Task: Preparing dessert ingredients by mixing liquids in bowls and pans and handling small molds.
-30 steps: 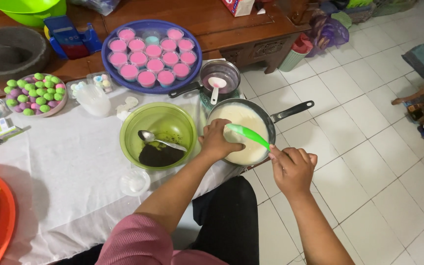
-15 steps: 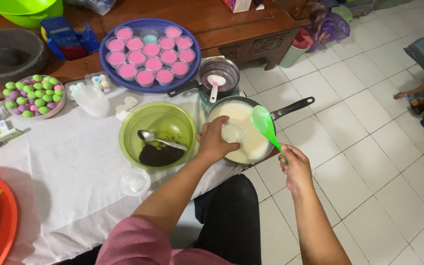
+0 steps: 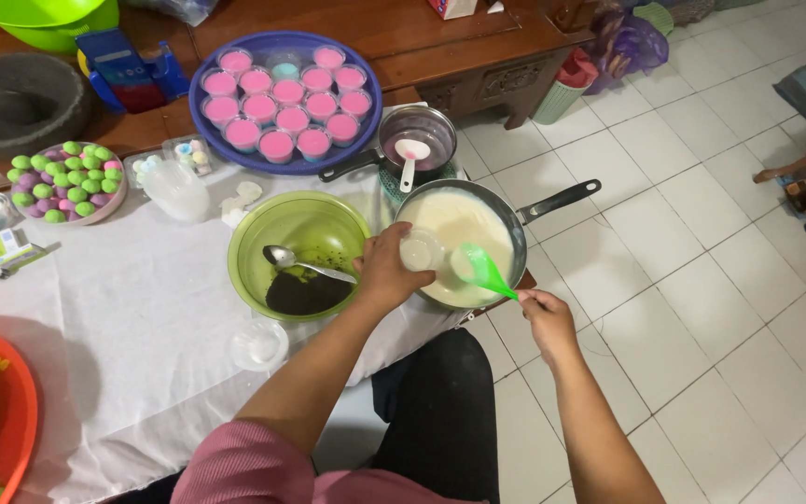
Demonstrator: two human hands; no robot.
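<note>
In the head view, the person's left hand (image 3: pixel 386 271) is closing its fingers around a small clear plastic cup (image 3: pixel 420 250), holding it upright just over the near left edge of a dark frying pan (image 3: pixel 464 245). The cup is looking pale and see-through, with a whitish tint inside; how full it is cannot be told. The right hand (image 3: pixel 543 313) is pinching the handle end of a bright green plastic ladle (image 3: pixel 479 269), whose bowl is hanging just beside the cup, above the pan, and is carrying some of the same pale liquid. The pan is holding a smooth cream-white mixture nearly up to its rim, and its black handle is pointing away to the right, out over the tiled floor (image 3: pixel 683 280).

Left of the pan, a lime-green bowl (image 3: pixel 300 252) is sitting on the white cloth (image 3: pixel 123 308) with a dark patch in its bottom and a metal spoon (image 3: pixel 305 266) leaning inside. Behind the pan, a smaller pot (image 3: pixel 419 140) is holding a white spoon. Farther back, a round blue tray (image 3: pixel 282 93) is carrying many cups of pink filling. At the far left, a plate (image 3: pixel 62 182) of small green and purple balls is resting, and another empty clear cup (image 3: pixel 258 345) is lying near the cloth's front edge.
</note>
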